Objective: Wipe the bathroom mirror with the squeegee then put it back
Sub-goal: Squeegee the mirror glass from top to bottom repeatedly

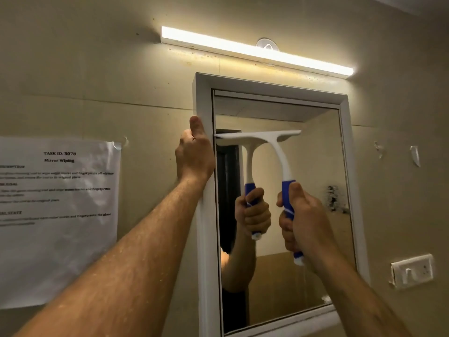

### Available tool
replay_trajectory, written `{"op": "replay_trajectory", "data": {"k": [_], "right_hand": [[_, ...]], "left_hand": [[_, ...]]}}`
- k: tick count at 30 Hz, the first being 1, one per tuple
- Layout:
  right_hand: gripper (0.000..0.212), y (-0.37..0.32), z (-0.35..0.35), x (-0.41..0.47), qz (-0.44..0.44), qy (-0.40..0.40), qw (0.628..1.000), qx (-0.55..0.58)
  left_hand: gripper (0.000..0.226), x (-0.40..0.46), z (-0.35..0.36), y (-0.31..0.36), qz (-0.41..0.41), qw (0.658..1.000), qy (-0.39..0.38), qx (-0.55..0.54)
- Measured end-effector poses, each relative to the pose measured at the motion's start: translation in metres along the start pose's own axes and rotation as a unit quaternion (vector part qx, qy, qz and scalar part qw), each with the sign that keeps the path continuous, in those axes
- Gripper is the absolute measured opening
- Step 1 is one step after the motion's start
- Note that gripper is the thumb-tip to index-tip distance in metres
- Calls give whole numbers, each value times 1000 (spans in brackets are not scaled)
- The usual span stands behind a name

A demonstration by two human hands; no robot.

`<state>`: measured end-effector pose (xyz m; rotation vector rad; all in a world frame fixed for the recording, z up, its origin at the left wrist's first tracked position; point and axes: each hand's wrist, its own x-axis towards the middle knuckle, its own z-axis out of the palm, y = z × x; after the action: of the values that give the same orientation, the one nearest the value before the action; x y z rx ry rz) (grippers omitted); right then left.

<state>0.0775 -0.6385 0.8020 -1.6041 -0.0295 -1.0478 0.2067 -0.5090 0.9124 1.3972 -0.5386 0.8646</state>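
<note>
The right hand [303,220], at the lower right of centre, is gripping the blue rubber-clad handle of a white plastic squeegee [272,152], fingers wrapped fully around it and thumb lying up along the grip. The squeegee's blade is lying roughly level against the glass in the upper part of the white-framed rectangular wall mirror [315,166], its left end reaching the frame's left inner edge. The left hand [194,154] is curling around the outer left edge of the mirror frame, thumb pointing up, fingers hidden behind the frame. A lit white strip light [255,51] is glowing across the beige wall above the mirror. A printed white paper sheet [58,215] is hanging at the left of the frame, and a white switch plate [413,269] is sitting at the lower right.
</note>
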Motion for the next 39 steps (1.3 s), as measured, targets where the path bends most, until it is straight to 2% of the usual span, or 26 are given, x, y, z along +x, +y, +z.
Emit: {"op": "replay_trajectory", "data": {"k": [4, 8, 13, 18, 21, 26, 30, 37, 39], "right_hand": [[49, 6, 0, -6, 23, -7, 1000, 15], [54, 37, -4, -39, 44, -11, 999, 25], [63, 62, -6, -79, 136, -34, 987, 78], [61, 40, -5, -66, 84, -27, 994, 58], [54, 37, -1, -67, 88, -33, 993, 75], [62, 79, -1, -115, 149, -25, 982, 110], [60, 109, -2, -151, 190, -12, 976, 101], [45, 97, -10, -129, 138, -18, 987, 77], [47, 102, -10, -132, 140, -20, 987, 78]], "left_hand": [[62, 0, -2, 1, -5, 1000, -2, -2], [53, -3, -3, 4, -4, 1000, -2, -5], [64, -11, -5, 0, -6, 1000, 2, -6], [46, -55, -14, -35, -14, 1000, -23, 3], [36, -68, -20, -38, 2, 999, -35, 4], [34, -69, -18, -39, 24, 999, -24, -15], [35, -75, -19, -40, 16, 1000, -13, -18], [31, -127, -29, -75, -4, 999, -13, -46], [29, -136, -32, -81, -10, 998, -14, -59]]}}
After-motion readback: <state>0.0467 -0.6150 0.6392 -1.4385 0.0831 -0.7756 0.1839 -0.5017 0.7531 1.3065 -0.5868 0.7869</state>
